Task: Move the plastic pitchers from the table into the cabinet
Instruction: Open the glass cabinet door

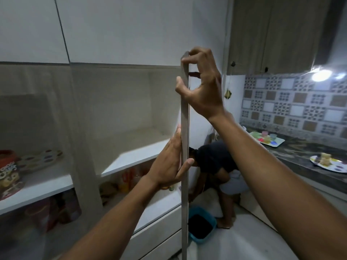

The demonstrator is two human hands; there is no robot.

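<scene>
A cabinet door (185, 132) stands edge-on in the middle of the head view, swung out from the white cabinet (131, 109). My right hand (201, 85) grips the door's edge near its top corner. Lower down, my left hand (170, 164) lies flat against the door's inner side with the thumb wrapped round the edge. The upper shelf (135, 156) behind the door is bare. Orange and yellow plastic items (129, 178) stand blurred on the lower shelf; I cannot tell whether they are pitchers. No pitcher is clearly in view.
A person in a dark shirt (216, 164) bends down right behind the door, beside a blue basin (201, 227) on the floor. A counter (300, 152) at right holds a tray of coloured cups (268, 138) and a plate (328, 162). Boxes and plates fill the left shelves (37, 182).
</scene>
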